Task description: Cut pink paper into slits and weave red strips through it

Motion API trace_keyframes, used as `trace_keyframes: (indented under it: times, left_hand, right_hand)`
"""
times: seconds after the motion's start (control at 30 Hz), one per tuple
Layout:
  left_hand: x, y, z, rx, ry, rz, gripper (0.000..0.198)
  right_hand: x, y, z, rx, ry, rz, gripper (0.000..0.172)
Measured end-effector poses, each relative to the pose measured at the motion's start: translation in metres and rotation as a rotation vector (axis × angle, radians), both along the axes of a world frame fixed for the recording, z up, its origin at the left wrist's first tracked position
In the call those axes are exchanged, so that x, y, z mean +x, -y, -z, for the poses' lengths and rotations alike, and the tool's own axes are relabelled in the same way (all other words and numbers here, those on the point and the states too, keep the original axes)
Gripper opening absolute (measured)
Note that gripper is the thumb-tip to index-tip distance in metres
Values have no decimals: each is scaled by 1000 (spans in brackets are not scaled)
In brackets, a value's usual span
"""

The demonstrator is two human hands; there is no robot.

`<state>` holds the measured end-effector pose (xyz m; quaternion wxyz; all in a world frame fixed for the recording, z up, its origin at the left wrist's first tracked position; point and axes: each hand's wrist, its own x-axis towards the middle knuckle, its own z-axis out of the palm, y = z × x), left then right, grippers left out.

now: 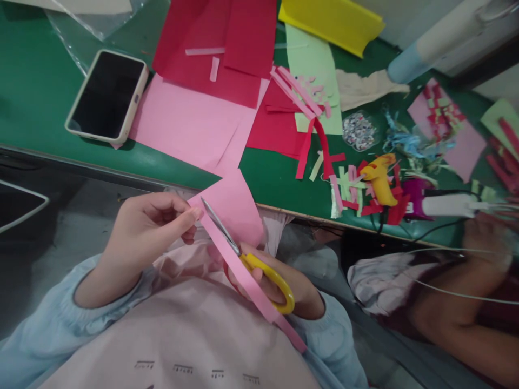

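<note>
My left hand (158,227) pinches the corner of a pink paper sheet (237,208) between thumb and fingers. My right hand (279,275) grips a pair of scissors (270,273) with a yellow handle loop and a partly hidden red one. The blades lie along the sheet's near edge, their tips close to my left fingertips. A long pink strip (259,297), partly cut from the sheet, runs down past the scissors and over my right forearm. Both hands are above my lap, in front of the table edge.
A phone (107,97), pink sheets (190,124) and red sheets (251,38) lie on the green table (36,81). At right are paper strips, a yellow glue gun (381,178), a purple-and-white tool (438,204) and cords. A co-worker's arm (458,292) is at far right.
</note>
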<state>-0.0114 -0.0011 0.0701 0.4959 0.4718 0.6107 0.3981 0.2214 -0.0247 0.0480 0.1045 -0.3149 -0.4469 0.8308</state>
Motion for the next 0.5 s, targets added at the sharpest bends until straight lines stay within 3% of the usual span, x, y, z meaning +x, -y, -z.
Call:
trace_keyframes:
  times: [0.3, 0.5]
  left_hand:
    - [-1, -1, 4, -16, 31, 1, 25]
    - [-1, -1, 5, -34, 51, -9, 27]
  right_hand:
    - [-2, 3, -4, -139, -42, 80, 61]
    - [-5, 1, -9, -110, 0, 101, 59]
